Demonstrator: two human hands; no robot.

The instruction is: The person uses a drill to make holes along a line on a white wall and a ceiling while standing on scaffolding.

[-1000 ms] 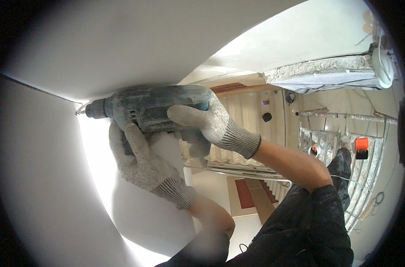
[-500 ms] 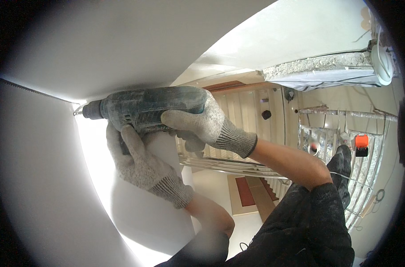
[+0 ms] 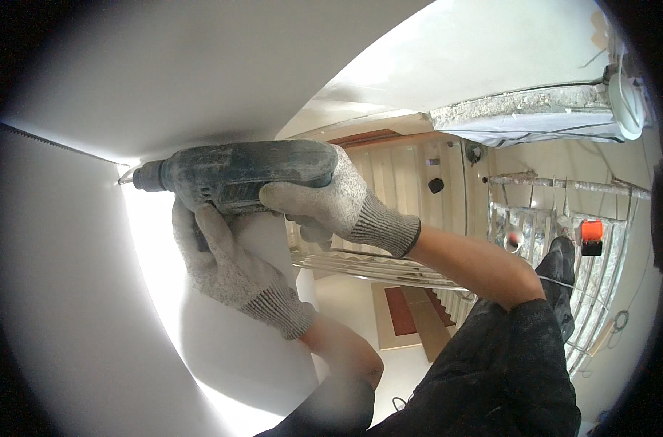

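Note:
A dusty dark teal power drill (image 3: 237, 167) lies horizontal, high in the view, its bit (image 3: 127, 177) at the corner where two white surfaces meet. A thin serrated dark strip (image 3: 58, 146) runs along that seam from the left. My right hand (image 3: 324, 197), in a speckled grey knit glove, grips the drill's rear, thumb along the body. My left hand (image 3: 229, 266), gloved alike, is wrapped round the lower front of the drill, below the chuck. The drill's handle is partly hidden by both gloves.
Below are a ribbed beige staircase (image 3: 389, 178), metal rails (image 3: 375, 269) and a slatted, plaster-spattered platform (image 3: 608, 291) under my dark shoe (image 3: 561, 262). An orange-and-black object (image 3: 591, 234) lies on it. A white round fixture (image 3: 626, 108) hangs at upper right; brown boards (image 3: 422, 320) lie lower down.
The drill and both my hands have shifted slightly left over the last second, with the bit moving a little further toward the seam on the left. My grip looks the same.

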